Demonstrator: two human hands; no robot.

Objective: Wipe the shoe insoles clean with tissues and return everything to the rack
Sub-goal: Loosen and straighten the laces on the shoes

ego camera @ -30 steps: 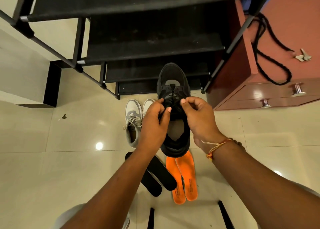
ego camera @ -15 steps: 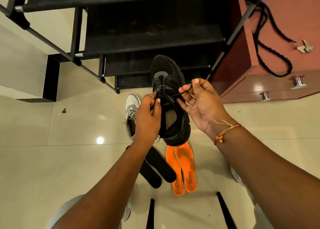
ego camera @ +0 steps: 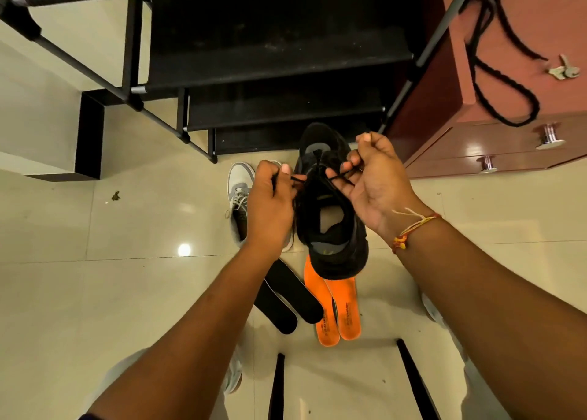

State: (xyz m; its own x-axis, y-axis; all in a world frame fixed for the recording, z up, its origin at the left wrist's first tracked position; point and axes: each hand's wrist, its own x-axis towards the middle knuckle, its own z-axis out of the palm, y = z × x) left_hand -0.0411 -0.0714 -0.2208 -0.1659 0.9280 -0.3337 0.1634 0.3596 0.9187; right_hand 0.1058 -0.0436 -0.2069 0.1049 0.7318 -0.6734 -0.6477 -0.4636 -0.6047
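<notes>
Head view: both hands are working the black laces (ego camera: 317,178) of a black shoe (ego camera: 330,216). The left hand (ego camera: 270,203) has its fingers curled, pinching one lace end on the shoe's left side. The right hand (ego camera: 371,184) is palm-up, with a lace end pinched between thumb and fingers on the right side. The laces run taut from each hand in to the eyelets. The shoe sits between the hands, toe toward the shoe rack (ego camera: 270,70), heel toward the camera, opening facing up. Cannot tell if its sole is clear of the floor (ego camera: 95,292). Its heel overlaps the far ends of the orange insoles (ego camera: 338,308), which are a pair lying side by side on the floor. The black insoles (ego camera: 286,299) lie just left of them, angled, one partly over the other, and partly hidden by the left forearm. A grey-white sneaker (ego camera: 239,197) stands on the floor behind the left hand, near the rack's front foot. A second one beside it is mostly hidden. A thread bracelet (ego camera: 413,229) is on the right wrist. A red-brown cabinet (ego camera: 460,152) stands right of the rack, with a black cord (ego camera: 495,70) and keys (ego camera: 563,70) on top and two drawer knobs (ego camera: 551,136) on the front. A small speck of debris (ego camera: 116,196) lies on the floor at left.
</notes>
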